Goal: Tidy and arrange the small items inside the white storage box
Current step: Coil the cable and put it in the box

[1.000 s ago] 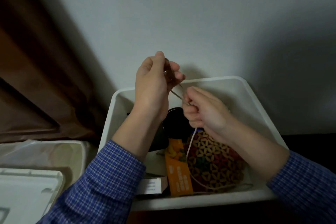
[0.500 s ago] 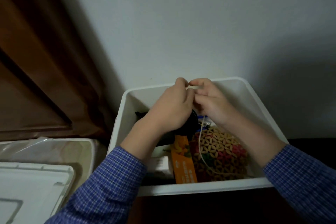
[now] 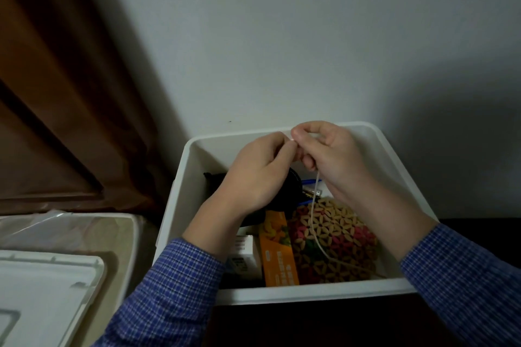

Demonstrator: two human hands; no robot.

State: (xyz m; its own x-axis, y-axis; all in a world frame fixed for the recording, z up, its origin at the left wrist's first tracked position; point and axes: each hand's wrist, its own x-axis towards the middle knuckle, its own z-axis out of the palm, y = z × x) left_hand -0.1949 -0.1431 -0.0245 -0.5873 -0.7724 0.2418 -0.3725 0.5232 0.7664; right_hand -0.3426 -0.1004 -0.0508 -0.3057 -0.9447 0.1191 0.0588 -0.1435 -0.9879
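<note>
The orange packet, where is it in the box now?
In the head view the orange packet stands in the white storage box near its front wall, between a small white carton on its left and the beaded pouch on its right.

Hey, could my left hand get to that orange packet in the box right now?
Probably yes, once freed. The left hand hangs just above the orange packet, which stands uncovered inside the white box. But with the right hand it pinches a thin cord, so let go first.
</note>
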